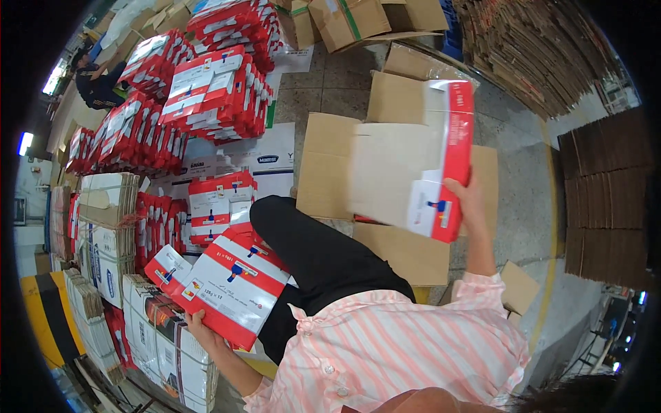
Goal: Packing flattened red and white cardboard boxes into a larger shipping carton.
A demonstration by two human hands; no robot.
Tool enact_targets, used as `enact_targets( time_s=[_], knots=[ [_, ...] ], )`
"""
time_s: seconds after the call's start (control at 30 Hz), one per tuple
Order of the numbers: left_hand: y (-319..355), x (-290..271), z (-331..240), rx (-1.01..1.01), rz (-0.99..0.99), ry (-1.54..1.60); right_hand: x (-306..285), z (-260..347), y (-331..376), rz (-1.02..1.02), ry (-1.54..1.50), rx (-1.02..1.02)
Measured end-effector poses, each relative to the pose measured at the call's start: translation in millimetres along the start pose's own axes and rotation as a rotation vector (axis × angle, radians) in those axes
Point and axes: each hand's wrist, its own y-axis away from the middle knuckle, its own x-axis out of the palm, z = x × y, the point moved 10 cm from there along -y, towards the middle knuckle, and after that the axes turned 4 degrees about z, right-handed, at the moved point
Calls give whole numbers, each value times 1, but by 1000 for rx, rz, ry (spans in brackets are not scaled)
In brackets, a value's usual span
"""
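My left hand (208, 335) grips the lower edge of a flat red-and-white carton (231, 282) beside my left thigh. Its printed face is turned up. My right hand (467, 201) is closed on the red edge of another flat carton (392, 165), whose plain greyish inner side shows, slightly blurred. This second carton is over an open brown cardboard box (323, 162) on the floor and hides most of its inside. A bit of red shows within the box below the carton. The fingers of both hands are partly hidden by the cartons.
Tall stacks of red-and-white flat cartons (217, 93) stand at the far left. Strapped bundles (169, 344) are at the near left. Brown cardboard stacks (606, 199) stand at the right, with more flattened cardboard (530, 51) behind. A person (96, 82) sits far left.
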Motion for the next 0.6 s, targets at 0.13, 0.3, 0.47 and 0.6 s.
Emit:
enact_targets(
  time_s=[0.13, 0.3, 0.47, 0.6],
  knots=[
    [-18, 7, 2, 2, 17, -27, -15, 31, -2, -82, 827, -235],
    [-25, 12, 4, -5, 59, -11, 28, -58, -32, 154, 1529, -154],
    [-20, 0, 6, -26, 5, 11, 87, -100, -70, 254, 1752, -240],
    [-17, -9, 8, -39, 0, 41, 119, -131, -105, 226, 1812, -123]
  ],
)
